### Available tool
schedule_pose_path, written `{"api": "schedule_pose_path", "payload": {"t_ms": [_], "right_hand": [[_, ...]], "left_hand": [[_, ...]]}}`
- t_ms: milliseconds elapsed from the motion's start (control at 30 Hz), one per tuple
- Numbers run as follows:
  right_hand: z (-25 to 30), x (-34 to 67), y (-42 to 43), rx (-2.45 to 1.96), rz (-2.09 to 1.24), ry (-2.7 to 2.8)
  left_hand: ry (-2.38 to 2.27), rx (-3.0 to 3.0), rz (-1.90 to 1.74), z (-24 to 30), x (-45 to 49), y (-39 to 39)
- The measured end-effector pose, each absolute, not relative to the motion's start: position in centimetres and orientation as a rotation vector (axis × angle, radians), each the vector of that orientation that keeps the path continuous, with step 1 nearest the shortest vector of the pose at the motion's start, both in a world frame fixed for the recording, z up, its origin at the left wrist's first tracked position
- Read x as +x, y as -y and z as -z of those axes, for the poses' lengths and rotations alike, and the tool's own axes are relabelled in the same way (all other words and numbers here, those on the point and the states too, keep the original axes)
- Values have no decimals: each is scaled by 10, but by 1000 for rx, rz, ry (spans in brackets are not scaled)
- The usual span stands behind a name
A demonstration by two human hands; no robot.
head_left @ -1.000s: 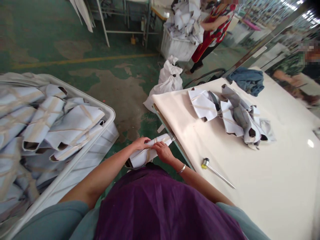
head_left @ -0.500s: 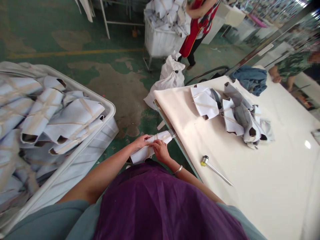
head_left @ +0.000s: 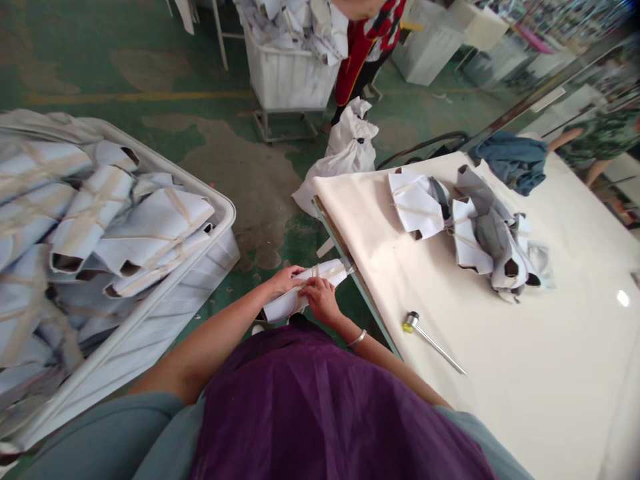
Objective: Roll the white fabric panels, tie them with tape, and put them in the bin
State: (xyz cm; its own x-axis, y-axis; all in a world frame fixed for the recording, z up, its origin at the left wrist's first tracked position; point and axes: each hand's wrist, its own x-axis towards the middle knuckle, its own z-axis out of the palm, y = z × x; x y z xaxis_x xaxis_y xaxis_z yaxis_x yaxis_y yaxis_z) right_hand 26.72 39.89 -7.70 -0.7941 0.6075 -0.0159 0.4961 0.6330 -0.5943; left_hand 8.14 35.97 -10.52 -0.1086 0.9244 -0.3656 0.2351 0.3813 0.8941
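Note:
I hold a white rolled fabric bundle (head_left: pixel 327 273), tied with beige tape, in front of my waist beside the table's near corner. My left hand (head_left: pixel 284 280) grips its upper side with curled fingers. My right hand (head_left: pixel 323 300) is closed on the tape around its middle; a bangle sits on that wrist. One end of the bundle touches the edge of the cream table (head_left: pixel 500 400).
A white bin (head_left: pixel 165 320) packed with several tied bundles stands at my left. On the table lie a metal tool (head_left: pixel 430 339), a heap of loose white and grey pieces (head_left: pixel 475 230) and blue cloth (head_left: pixel 515 163). Beyond, a white sack (head_left: pixel 345 150), a cart and a person in red (head_left: pixel 363 40).
My hands stay on the same bundle, shifting slightly. The view has tilted, and the person in red with the cart has moved left at the top.

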Motion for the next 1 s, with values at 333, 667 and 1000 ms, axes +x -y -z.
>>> {"api": "schedule_pose_path", "payload": {"t_ms": [333,667,1000], "right_hand": [[75,266,-394,-886,-829,2731],[74,267,-396,-904,-819,2701],[65,290,-402,-537,-641,2916]], "left_hand": [[-1600,1055,-826,101,82,-358],[-1599,1073,-821,102,83,-360],[-1662,1231,-674,90,74,-340]]}}
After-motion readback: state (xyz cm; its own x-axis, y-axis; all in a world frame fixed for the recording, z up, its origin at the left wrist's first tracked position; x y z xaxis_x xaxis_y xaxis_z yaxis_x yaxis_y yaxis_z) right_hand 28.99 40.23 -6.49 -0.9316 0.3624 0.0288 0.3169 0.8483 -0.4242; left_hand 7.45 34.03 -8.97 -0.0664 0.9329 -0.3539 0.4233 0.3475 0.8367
